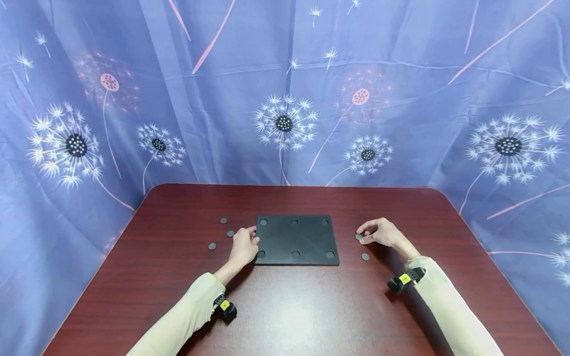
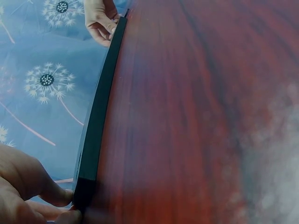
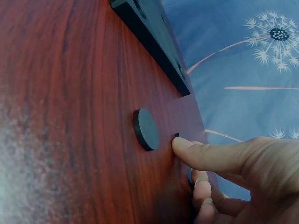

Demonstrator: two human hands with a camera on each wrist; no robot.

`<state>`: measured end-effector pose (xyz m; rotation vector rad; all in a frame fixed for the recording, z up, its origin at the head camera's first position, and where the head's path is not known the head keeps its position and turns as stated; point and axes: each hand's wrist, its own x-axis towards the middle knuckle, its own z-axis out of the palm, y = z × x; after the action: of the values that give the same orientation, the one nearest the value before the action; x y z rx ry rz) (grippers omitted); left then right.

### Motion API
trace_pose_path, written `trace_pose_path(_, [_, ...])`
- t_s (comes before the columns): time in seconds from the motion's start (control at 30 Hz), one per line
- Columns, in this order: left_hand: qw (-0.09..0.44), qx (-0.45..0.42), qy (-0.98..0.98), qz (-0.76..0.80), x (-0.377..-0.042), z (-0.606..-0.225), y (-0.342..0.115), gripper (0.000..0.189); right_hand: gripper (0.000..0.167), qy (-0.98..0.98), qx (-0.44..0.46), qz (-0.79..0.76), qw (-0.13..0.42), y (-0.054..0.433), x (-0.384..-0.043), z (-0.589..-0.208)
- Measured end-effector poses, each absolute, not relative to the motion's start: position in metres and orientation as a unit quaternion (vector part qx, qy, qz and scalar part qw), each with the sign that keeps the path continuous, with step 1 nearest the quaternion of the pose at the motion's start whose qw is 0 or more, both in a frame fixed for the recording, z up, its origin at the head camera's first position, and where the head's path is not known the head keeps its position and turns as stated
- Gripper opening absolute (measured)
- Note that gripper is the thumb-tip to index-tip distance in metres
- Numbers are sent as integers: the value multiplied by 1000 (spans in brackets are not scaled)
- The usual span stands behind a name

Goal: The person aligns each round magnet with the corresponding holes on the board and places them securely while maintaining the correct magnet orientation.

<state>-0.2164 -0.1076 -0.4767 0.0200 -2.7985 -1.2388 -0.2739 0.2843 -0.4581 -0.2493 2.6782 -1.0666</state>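
A flat black rectangular board (image 1: 296,241) with several shallow round recesses lies on the table. My left hand (image 1: 244,247) holds its left edge, thumb and fingertips against the side; in the left wrist view the left hand (image 2: 28,186) is at the board's near end. To the right of the board, my right hand (image 1: 382,232) pinches a small dark disc (image 1: 358,237) at table level. The thumb hides most of that disc in the right wrist view. Another dark disc (image 1: 365,256) lies flat just nearer, seen also as a round disc (image 3: 147,129) beside the thumb.
Left of the board lie three more dark discs: a far one (image 1: 223,220), one close to the left hand (image 1: 230,233) and a nearer one (image 1: 212,246). The reddish-brown table (image 1: 178,296) ends at a blue dandelion-print curtain (image 1: 213,109).
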Motion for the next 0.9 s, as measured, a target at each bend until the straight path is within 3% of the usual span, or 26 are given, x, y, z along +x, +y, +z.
trace_pose_path(0.9, [51, 4, -914, -403, -221, -482, -108, 36, 21, 919, -111, -357, 123, 280, -274, -461])
